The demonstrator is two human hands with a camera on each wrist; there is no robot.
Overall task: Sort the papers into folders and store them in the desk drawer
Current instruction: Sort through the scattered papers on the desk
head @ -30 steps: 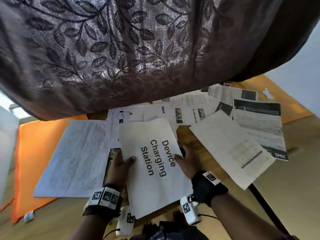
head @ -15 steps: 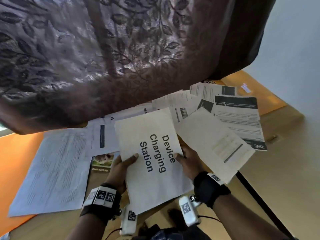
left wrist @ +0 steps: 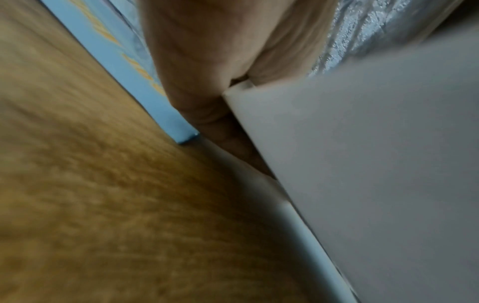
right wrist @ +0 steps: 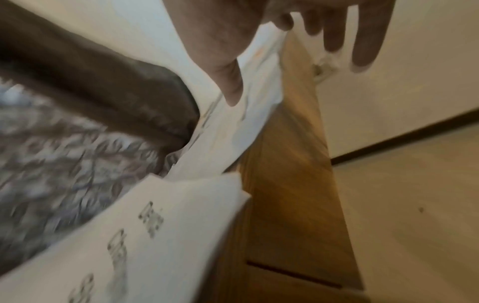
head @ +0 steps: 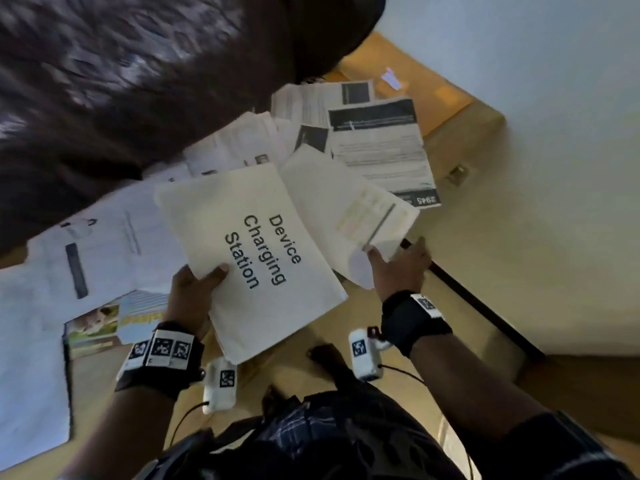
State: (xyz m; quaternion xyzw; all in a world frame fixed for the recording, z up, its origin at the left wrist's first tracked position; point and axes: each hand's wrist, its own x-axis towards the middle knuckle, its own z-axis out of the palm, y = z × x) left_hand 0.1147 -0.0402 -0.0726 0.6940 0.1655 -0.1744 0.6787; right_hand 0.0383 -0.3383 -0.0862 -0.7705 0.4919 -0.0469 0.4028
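My left hand [head: 194, 292] grips a white stack headed "Device Charging Station" [head: 256, 251] by its left edge, thumb on top, and holds it tilted above the wooden desk [head: 104, 393]. The left wrist view shows the left hand [left wrist: 207, 51] against the stack's underside [left wrist: 362, 164]. My right hand [head: 398, 268] is at the near corner of a cream sheet [head: 346, 209] to the right. In the right wrist view, the right hand [right wrist: 233, 30] has its thumb on top of the cream sheet [right wrist: 233, 127]. The sheet runs between thumb and fingers, and its corner is lifted.
Several more papers lie spread across the desk, among them a dark-headed printed sheet [head: 381, 147] and a blue brochure [head: 114, 317]. An orange folder [head: 433, 91] lies at the far right corner. A patterned curtain [head: 138, 81] hangs over the back. A pale wall [head: 519, 168] stands right of the desk.
My right hand has let go of the "Device Charging Station" stack and moved right onto the cream sheet. The left hand alone holds the stack. My view has swung right.
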